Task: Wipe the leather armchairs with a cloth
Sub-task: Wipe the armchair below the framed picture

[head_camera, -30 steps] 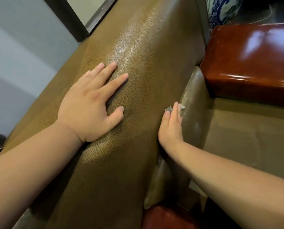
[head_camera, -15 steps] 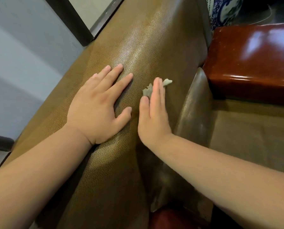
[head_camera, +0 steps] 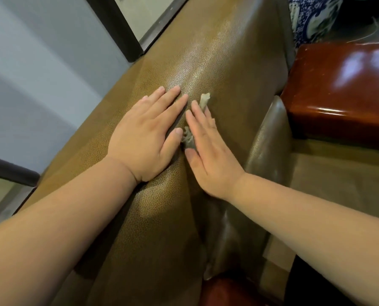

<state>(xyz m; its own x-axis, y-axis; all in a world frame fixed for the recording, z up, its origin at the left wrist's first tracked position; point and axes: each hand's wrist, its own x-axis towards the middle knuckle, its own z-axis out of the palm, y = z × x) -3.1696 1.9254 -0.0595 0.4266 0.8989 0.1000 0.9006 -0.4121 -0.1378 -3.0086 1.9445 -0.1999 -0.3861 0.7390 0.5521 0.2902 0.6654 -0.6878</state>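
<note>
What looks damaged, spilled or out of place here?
Nothing is spilled or damaged. The cloth is only a small scrap, mostly hidden under the right hand on the armchair.

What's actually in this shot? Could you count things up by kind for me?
Hands: 2, the left hand and right hand, both flat on the leather
Cloth: 1, a grey cloth under the right hand
Leather armchair: 1
Red-brown wooden armrest: 1
Blue-and-white vase: 1
Total: 6
</note>
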